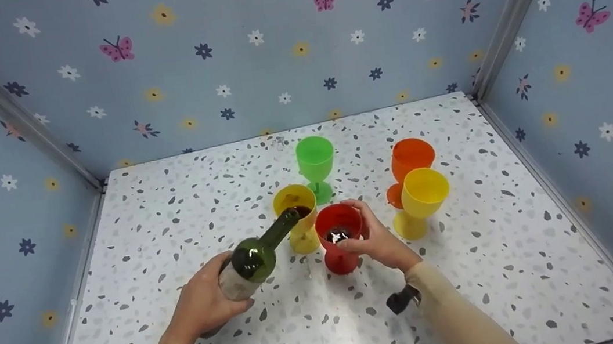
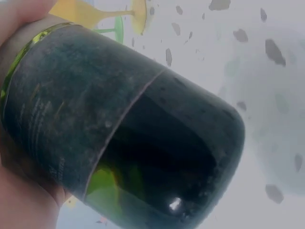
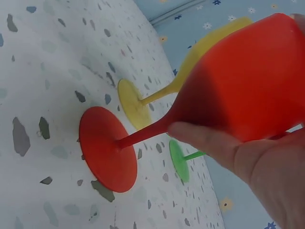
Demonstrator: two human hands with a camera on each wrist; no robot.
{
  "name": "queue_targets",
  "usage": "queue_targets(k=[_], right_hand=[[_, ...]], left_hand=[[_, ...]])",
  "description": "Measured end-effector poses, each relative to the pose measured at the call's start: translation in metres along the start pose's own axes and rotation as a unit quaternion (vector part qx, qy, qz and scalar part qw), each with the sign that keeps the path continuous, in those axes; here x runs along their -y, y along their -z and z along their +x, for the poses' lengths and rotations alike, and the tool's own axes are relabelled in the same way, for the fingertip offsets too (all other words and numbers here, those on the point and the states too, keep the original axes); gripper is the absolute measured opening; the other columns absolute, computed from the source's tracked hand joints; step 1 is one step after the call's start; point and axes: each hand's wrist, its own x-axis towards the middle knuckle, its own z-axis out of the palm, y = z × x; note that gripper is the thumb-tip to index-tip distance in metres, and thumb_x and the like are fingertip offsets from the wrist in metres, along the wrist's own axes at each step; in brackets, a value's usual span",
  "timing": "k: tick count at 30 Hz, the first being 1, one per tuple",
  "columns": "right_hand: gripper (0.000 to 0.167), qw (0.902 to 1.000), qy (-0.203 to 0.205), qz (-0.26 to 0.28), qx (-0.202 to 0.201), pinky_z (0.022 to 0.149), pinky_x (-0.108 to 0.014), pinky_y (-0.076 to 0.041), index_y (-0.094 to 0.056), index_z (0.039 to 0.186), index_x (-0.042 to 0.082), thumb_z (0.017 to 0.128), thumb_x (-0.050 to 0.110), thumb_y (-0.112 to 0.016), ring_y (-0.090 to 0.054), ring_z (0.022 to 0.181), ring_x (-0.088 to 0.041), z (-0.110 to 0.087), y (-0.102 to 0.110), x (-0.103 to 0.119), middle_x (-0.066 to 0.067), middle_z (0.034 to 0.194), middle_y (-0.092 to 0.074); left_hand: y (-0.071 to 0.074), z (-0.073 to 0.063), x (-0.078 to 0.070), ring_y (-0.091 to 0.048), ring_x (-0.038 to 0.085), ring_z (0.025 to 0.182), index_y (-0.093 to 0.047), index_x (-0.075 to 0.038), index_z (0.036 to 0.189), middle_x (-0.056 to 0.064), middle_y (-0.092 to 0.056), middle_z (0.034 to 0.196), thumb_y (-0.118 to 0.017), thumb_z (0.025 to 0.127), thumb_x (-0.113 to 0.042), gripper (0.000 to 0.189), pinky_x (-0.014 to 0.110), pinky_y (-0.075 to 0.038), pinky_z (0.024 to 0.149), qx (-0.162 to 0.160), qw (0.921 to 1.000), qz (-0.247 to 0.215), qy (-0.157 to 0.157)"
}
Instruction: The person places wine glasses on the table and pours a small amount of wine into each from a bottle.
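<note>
My left hand (image 1: 203, 297) grips a green wine bottle (image 1: 254, 260) round its labelled body and holds it tilted. The bottle's mouth is at the rim of a yellow goblet (image 1: 304, 236), and dark red liquid shows inside that goblet. Beside it stands a red goblet (image 1: 343, 258) with some dark liquid in its bowl. My right hand (image 1: 378, 239) holds the red goblet's bowl, thumb on the near side and fingers at the far side. In the right wrist view the red goblet's foot (image 3: 107, 150) is on the table. The left wrist view shows dark liquid near the bottle's base (image 2: 209, 143).
A green goblet (image 1: 315, 159) stands behind the yellow one. On the right, an orange goblet (image 1: 411, 159) stands behind a second yellow goblet (image 1: 425, 195). Flower-patterned walls (image 1: 271, 71) enclose the speckled white table (image 1: 182, 210) at the back and both sides.
</note>
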Motion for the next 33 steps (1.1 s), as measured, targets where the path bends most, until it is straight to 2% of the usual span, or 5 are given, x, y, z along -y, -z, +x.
queue_targets(k=[5,11,18,28,33], right_hand=[[0.085,0.9995,-0.002,0.03,0.012,0.084,-0.048,-0.055,-0.029,0.149,0.025,0.082,0.014,-0.08,-0.043,0.13,-0.033,0.0,0.0,0.0,-0.009,0.143,-0.044],[0.088,0.9991,0.005,0.038,0.02,0.085,-0.048,-0.055,-0.027,0.152,0.024,0.082,0.016,-0.08,-0.043,0.131,-0.034,0.001,0.001,-0.003,-0.008,0.144,-0.044],[0.087,0.9982,0.018,0.053,0.022,0.087,-0.051,-0.053,-0.028,0.152,0.025,0.083,0.015,-0.08,-0.045,0.129,-0.034,0.008,0.004,-0.005,-0.008,0.144,-0.044],[0.087,0.9966,0.027,0.075,0.02,0.086,-0.061,-0.05,-0.027,0.152,0.023,0.084,0.013,-0.079,-0.047,0.127,-0.042,0.018,0.011,-0.003,-0.013,0.145,-0.042],[0.088,0.9968,0.028,0.071,0.023,0.086,-0.061,-0.05,-0.025,0.153,0.022,0.084,0.014,-0.079,-0.046,0.128,-0.042,0.024,0.013,-0.001,-0.011,0.145,-0.043]], left_hand=[[-0.008,-0.003,0.001,-0.061,0.022,0.094,-0.054,-0.017,0.136,0.002,-0.065,0.114,-0.095,0.053,-0.03,0.094,0.048,-0.051,0.081,-0.018,0.9997,-0.015,0.004],[-0.015,-0.006,0.004,-0.062,0.022,0.098,-0.054,-0.014,0.136,0.003,-0.065,0.116,-0.096,0.052,-0.029,0.095,0.049,-0.05,0.085,-0.037,0.9985,-0.039,0.007],[-0.016,-0.007,0.003,-0.062,0.021,0.098,-0.054,-0.014,0.137,0.003,-0.065,0.117,-0.096,0.053,-0.029,0.096,0.049,-0.049,0.085,-0.058,0.9969,-0.054,0.0],[-0.017,-0.013,0.004,-0.061,0.018,0.1,-0.056,-0.015,0.135,0.0,-0.066,0.116,-0.097,0.053,-0.028,0.093,0.048,-0.048,0.088,-0.062,0.9956,-0.07,0.004],[-0.015,-0.015,0.006,-0.061,0.018,0.1,-0.055,-0.014,0.135,0.0,-0.066,0.116,-0.097,0.052,-0.026,0.094,0.048,-0.048,0.089,-0.071,0.9947,-0.075,-0.001]])
